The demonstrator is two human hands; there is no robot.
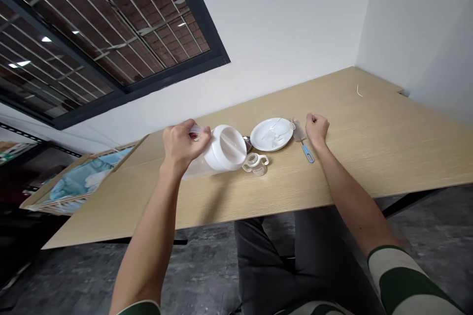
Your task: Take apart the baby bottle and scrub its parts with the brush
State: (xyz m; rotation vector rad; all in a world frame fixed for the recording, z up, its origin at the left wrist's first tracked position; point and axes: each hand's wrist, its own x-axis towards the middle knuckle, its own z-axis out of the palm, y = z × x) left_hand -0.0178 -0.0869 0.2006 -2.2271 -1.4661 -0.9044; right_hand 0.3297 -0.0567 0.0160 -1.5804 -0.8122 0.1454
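Note:
My left hand (185, 145) grips the handle of a translucent pitcher (221, 150) with a white lid. The pitcher is tilted to the right, its lid end close to a small two-handled baby bottle (258, 166). That bottle stands upright on the table with its top uncovered. Whether liquid is flowing I cannot tell. My right hand (317, 129) is closed in a fist on the table, with nothing visible in it. Just left of it lies a bottle brush (308, 153) with a blue handle. Beyond the bottle, a white bowl (256, 140) contains small pale and clear parts.
A shiny metal object (248, 143) is partly hidden behind the pitcher. A thin white strip (358, 91) lies at the far right of the wooden table (388, 142). To the left stands a crib-like frame (40, 200) with blue cloth (76, 179). A barred window is above.

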